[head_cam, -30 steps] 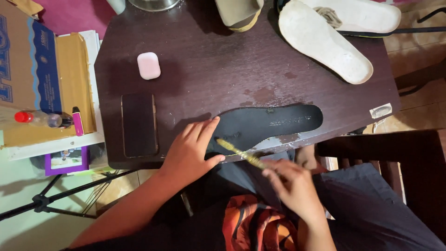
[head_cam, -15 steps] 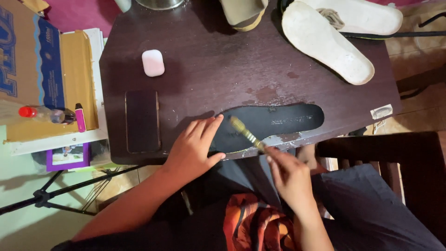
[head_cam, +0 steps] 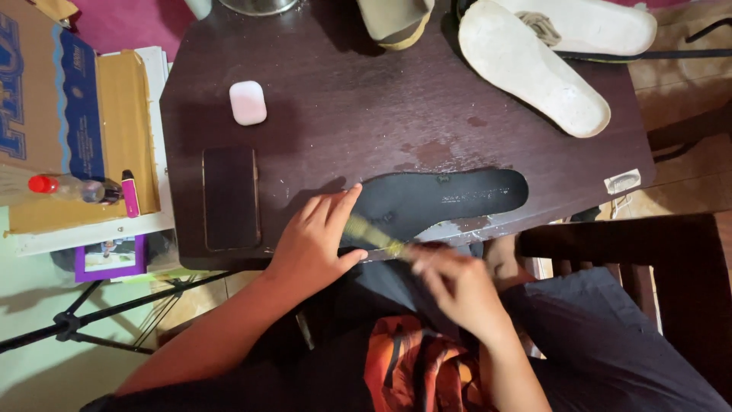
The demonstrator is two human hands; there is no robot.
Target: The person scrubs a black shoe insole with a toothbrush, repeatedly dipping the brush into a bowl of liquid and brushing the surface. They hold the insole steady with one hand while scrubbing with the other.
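Head view: left hand (head_cam: 316, 240) lies spread, pressing the flat black foam insole's (head_cam: 450, 198) heel at the dark wooden table's (head_cam: 343, 114) six-o'clock edge. Right hand (head_cam: 457, 286) pinches a thin yellowish brush (head_cam: 374, 238), blurred. Bare tabletop lies open toward twelve o'clock.

Matt black insole (head_cam: 442, 200) — glossy wood table (head_cam: 358, 114)

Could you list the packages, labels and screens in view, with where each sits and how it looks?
Cardboard box: far left, brown with a blue printed band.
Phone: table's left part, dark blank screen.
Small label: table's right edge, pale rectangle.
Insole print: faint pale marking on the black insole.
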